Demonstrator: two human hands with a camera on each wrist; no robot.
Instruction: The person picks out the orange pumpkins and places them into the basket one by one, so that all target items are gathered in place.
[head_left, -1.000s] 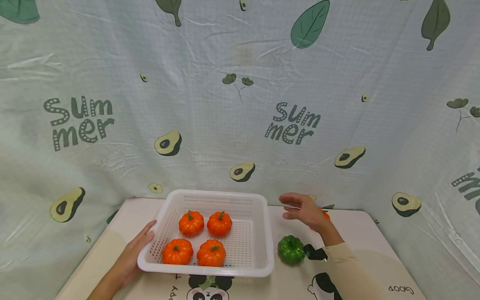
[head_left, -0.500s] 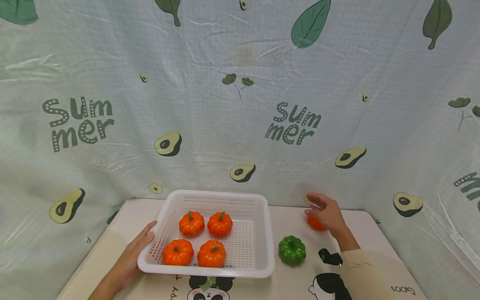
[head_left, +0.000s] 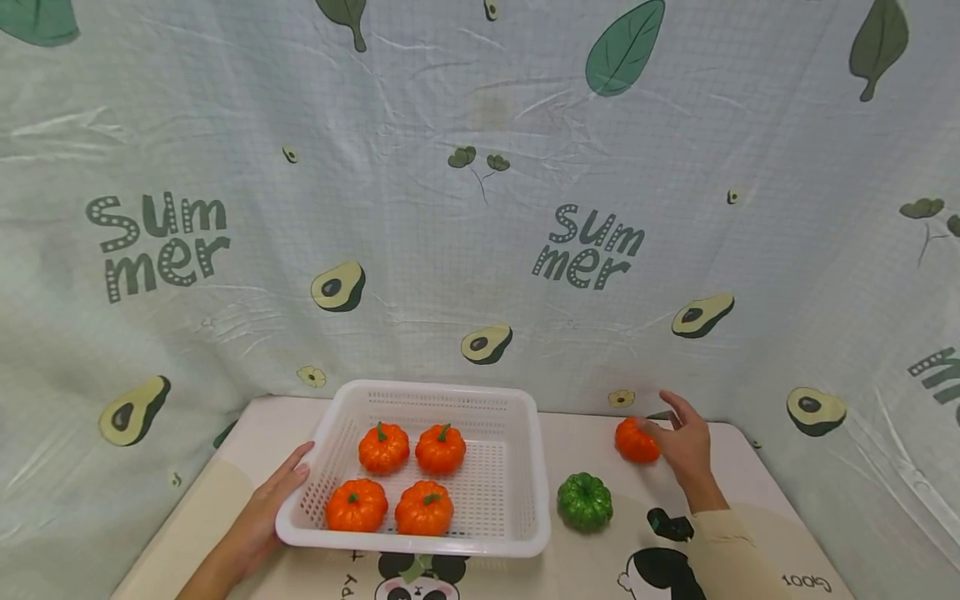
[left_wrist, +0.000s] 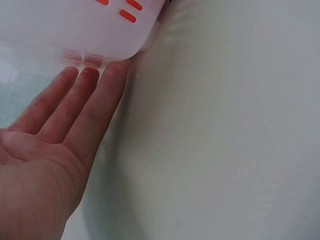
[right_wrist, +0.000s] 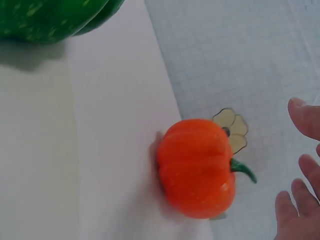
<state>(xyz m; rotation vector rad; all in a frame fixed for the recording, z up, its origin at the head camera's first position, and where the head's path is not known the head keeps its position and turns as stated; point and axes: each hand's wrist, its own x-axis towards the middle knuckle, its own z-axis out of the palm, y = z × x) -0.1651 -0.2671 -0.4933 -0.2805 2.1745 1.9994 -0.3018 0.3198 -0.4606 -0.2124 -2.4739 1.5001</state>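
A white plastic basket [head_left: 525, 500] holds several small orange pumpkins, one of them a front pumpkin [head_left: 356, 504]. My left hand [head_left: 266, 508] rests against the basket's left side; in the left wrist view its straight fingers [left_wrist: 82, 107] touch the underside of the rim. Over at the right, my right hand [head_left: 688, 446] is beside a loose orange pumpkin [head_left: 636, 442], its fingers spread and holding nothing. The right wrist view has that pumpkin [right_wrist: 197, 167] with its green stem, apart from the fingers [right_wrist: 295, 200]. A green pumpkin [head_left: 584, 502] sits between the basket and the right hand.
The table [head_left: 585, 575] carries a cover with printed panda figures and lettering. Behind it hangs a pale curtain [head_left: 420, 208] printed with avocados, leaves and words, close against the table's back edge.
My right hand has moved rightward from beside the basket, passing over the loose orange pumpkin to its right side and uncovering it. The left hand and the basket stay put.
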